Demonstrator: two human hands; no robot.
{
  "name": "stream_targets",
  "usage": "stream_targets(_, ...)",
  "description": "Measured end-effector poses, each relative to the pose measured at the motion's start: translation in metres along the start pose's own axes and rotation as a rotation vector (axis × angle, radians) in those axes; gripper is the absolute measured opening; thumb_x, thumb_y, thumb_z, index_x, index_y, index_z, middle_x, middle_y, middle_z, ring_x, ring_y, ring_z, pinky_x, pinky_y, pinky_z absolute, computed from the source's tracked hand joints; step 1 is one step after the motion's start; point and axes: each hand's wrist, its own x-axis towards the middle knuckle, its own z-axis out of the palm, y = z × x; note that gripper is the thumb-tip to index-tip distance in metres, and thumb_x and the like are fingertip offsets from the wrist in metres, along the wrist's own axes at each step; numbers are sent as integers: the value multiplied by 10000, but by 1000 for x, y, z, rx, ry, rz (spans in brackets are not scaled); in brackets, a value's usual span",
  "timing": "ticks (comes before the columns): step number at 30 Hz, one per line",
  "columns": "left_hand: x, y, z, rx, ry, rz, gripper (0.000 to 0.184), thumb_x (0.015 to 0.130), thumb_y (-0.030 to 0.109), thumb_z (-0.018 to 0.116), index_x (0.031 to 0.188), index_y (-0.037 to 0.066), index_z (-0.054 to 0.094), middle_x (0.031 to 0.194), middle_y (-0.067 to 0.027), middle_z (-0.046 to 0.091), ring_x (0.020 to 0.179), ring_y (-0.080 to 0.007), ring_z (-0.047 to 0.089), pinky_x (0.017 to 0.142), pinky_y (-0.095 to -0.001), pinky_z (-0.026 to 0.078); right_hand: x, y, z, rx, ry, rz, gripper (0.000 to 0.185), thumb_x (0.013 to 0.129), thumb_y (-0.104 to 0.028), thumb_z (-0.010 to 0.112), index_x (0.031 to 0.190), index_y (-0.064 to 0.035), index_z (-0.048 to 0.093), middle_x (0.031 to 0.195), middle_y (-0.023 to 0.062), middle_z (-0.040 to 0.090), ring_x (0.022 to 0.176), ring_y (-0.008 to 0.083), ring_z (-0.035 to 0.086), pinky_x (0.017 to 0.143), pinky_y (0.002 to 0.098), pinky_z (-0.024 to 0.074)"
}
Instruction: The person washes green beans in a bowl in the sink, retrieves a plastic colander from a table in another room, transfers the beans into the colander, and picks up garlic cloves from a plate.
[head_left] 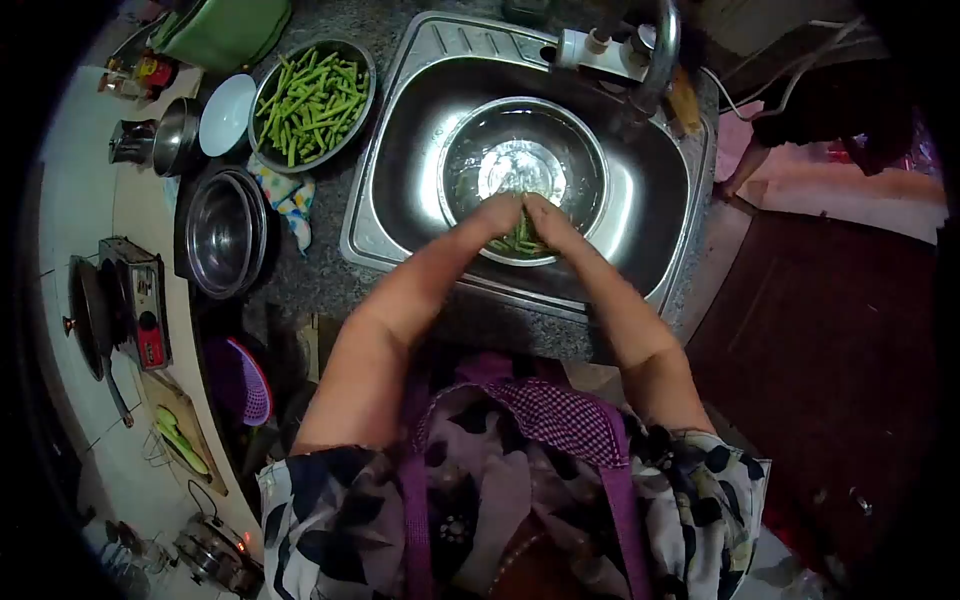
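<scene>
Both hands meet at the near side of a round metal basin (601, 160) that holds clear water and stands in the steel sink (660, 190). My left hand (498, 212) and my right hand (546, 216) are closed with their fingertips together, over cut green beans (518, 241) at the basin's near edge. Some bean pieces show between and below the wrists; the fingers partly hide what they grip. Left of the sink, a metal bowl (371, 95) is heaped with more cut green beans.
A faucet (662, 60) rises behind the sink. On the left are a white bowl (228, 115), nested metal bowls (222, 235), a patterned cloth (290, 200), a stove (140, 300) and a cutting board (205, 475) with green vegetables. Another person's hand (730, 188) is at the right.
</scene>
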Motion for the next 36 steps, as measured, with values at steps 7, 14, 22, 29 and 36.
stream_targets(7, -26, 91, -16, -873, 223, -224, 265, 855, 263, 382, 912, 65, 547, 855, -82, 554, 796, -174, 532, 700, -343, 417, -4, -18, 16, 341, 401, -223, 255, 876, -201, 453, 1040, -43, 568, 963, 88, 593, 884, 167, 542, 799, 281, 424)
stream_targets(14, -37, 81, -1, -1407, 497, -360, 461, 904, 413, 321, 1108, 24, 459, 1035, -106, 530, 940, -207, 505, 804, -336, 391, -5, -79, 17, 53, 519, -177, 283, 852, -222, 484, 1054, -47, 576, 921, 161, 571, 869, 287, 549, 759, 341, 427)
stream_targets(22, -170, 85, -213, -1398, 1080, 308, 316, 919, 319, 381, 1117, 83, 454, 964, -47, 520, 947, -149, 480, 836, -278, 376, 35, -323, 72, 56, 467, -926, 242, 824, -189, 518, 1023, -78, 597, 924, 128, 588, 841, 299, 569, 733, 336, 447)
stream_targets(29, -208, -33, -317, -1388, 627, -378, 394, 871, 485, 420, 1014, 127, 506, 769, -105, 521, 316, -160, 271, 311, -298, 268, 93, -363, 97, 114, -285, -327, 429, 896, -376, 416, 1133, -32, 514, 1000, 102, 578, 938, 203, 556, 780, 305, 435)
stream_targets(36, -199, -28, -274, -1306, 930, 79, 406, 852, 327, 508, 1152, 65, 429, 1111, -44, 468, 1036, -129, 377, 900, -313, 296, 60, -328, 16, 380, -219, -432, 371, 901, -337, 428, 1090, -37, 540, 1002, 72, 582, 905, 152, 557, 732, 283, 451)
